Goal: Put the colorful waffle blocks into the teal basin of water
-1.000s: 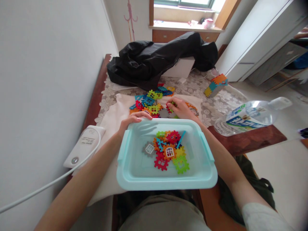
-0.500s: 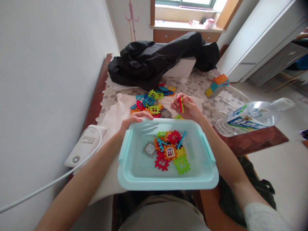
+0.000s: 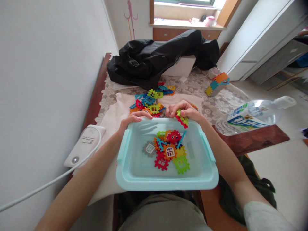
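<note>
- Right hand (image 3: 184,110) pinches red and green toothed pieces (image 3: 182,118); beyond the tub (image 3: 144,167) a half-second ago, they now overhang its far rim.
- Thus nearer the loose pieces (image 3: 169,151) inside, but apart.
- Left hand (image 3: 134,119) rests on far rim, left; thumb hidden, grip uncertain.
</note>
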{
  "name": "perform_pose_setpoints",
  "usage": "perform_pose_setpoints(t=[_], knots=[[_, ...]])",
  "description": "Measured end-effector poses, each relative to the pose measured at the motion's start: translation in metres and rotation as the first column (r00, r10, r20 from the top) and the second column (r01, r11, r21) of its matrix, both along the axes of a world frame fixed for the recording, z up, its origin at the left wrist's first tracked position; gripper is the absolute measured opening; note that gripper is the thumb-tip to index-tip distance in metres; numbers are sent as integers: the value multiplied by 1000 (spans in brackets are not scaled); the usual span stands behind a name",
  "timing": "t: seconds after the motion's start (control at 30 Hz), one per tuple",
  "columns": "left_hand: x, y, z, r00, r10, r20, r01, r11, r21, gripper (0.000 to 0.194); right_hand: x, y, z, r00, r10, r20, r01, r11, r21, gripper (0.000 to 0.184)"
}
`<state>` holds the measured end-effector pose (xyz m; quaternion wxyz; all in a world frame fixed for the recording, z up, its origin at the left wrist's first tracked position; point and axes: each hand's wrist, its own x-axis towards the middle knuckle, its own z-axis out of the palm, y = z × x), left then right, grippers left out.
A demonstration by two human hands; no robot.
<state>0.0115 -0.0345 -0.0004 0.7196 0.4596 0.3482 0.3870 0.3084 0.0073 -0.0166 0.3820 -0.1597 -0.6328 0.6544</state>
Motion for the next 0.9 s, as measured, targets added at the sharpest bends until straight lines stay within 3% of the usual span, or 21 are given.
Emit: perform_pose_setpoints(t=[0.23, 0.43, 0.53, 0.67, 0.73, 0.8, 0.9], knots=[[-1, 0, 1, 1000, -19, 5, 19, 1000, -4, 32, -5, -10, 13, 999, 18, -28, -20, 997, -75, 65], [0, -1, 0, 1000, 2, 16, -2, 1000, 5, 31, -5, -13, 17, 999, -33, -12, 32, 997, -73, 59], [1, -1, 0, 1000, 13, 14, -13, 1000, 2, 28, -6, -12, 17, 999, -36, 17, 37, 999, -38, 65], [-1, -1, -1, 999, 17, 27, -17, 1000, 19, 25, -9, -5, 10, 966, -239, 97, 240, 971, 9, 72], [-1, -1, -1, 1000, -17, 21, 17, 1000, -7, 29, -10, 1, 0, 900, -392, 193, 371, 919, 135, 71], [-2, 0, 0, 999, -27, 16, 28, 999, -21, 31, -10, 7, -12, 794, -526, 306, 404, 832, 381, 64], [-1, 0, 1, 1000, -8, 3, 8, 1000, -2, 27, -11, 12, -32, 639, -621, 454, 205, 707, 677, 52]])
